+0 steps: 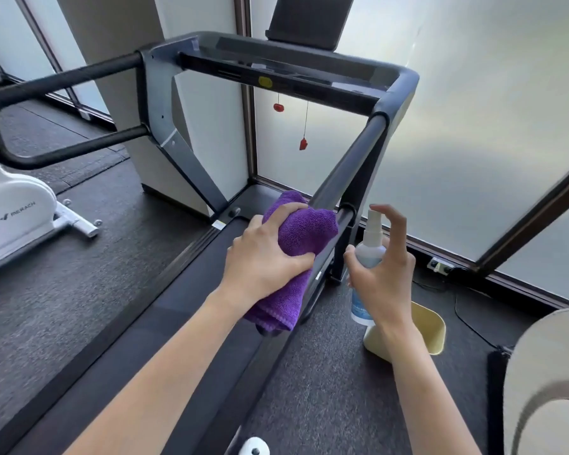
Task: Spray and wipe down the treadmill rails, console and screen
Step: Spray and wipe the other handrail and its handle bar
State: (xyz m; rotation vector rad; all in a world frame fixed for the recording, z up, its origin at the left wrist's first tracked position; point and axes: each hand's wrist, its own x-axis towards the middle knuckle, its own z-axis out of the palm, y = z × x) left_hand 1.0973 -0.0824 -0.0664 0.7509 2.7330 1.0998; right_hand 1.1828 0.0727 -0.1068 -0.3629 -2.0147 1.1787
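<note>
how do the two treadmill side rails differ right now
The right black padded side rail has the left hand pressing a bunched purple microfibre cloth against its lower end; the left black padded side rail is untouched. The right rail runs towards the camera, the left rail stretches sideways to the frame edge. Both are dark tubes joined to the grey console frame.

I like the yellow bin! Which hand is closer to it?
Right. The right hand holds the spray bottle just above the bin; the left hand grips the cloth farther left.
</note>
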